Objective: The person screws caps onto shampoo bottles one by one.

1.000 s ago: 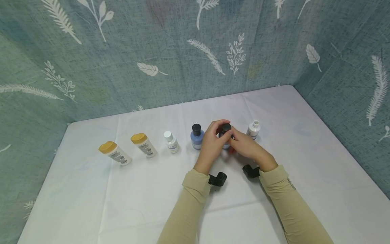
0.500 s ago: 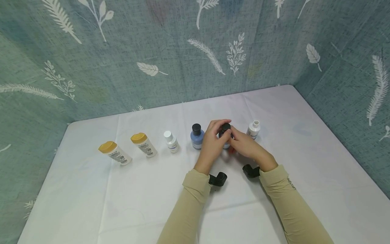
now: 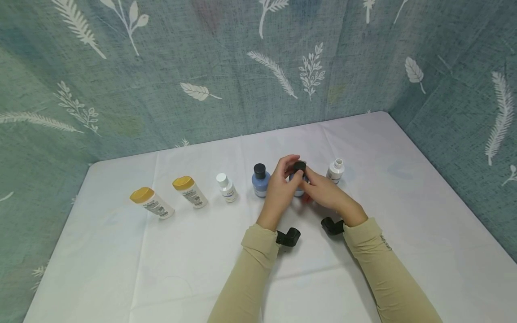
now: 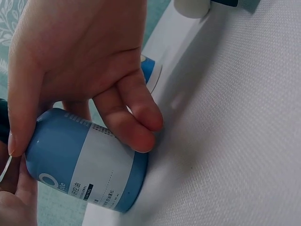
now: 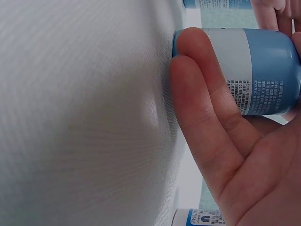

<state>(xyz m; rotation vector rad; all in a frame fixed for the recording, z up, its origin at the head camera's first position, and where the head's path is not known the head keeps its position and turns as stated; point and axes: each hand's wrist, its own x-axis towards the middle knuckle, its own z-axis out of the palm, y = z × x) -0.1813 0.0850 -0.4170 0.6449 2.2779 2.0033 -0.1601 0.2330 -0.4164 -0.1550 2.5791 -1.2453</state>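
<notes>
Both hands meet around an upright blue bottle (image 4: 61, 141) with a pale label and a black cap (image 3: 300, 166). My left hand (image 3: 281, 186) curls its thumb and upper fingers about the neck and cap from the left. In the left wrist view, its lower fingers (image 4: 124, 129) lie against the label. From the right, my right hand (image 3: 323, 190) grips the same bottle, its thumb side up at the cap. Two lower fingers (image 5: 193, 94) rest along the bottle's side near its base. The fingers partly hide the neck.
A second blue bottle (image 3: 260, 184) with a black cap stands just left. Right of the hands is a white bottle (image 3: 335, 172) with an uncapped neck. Farther left stand a white-capped bottle (image 3: 228, 188) and two yellow-capped bottles. A patterned curtain (image 3: 226, 67) backs the table (image 3: 194, 260).
The black cap between the hands sits slightly higher in the head view, and the left fingertips have risen a little with it. The other bottles stay in place.
</notes>
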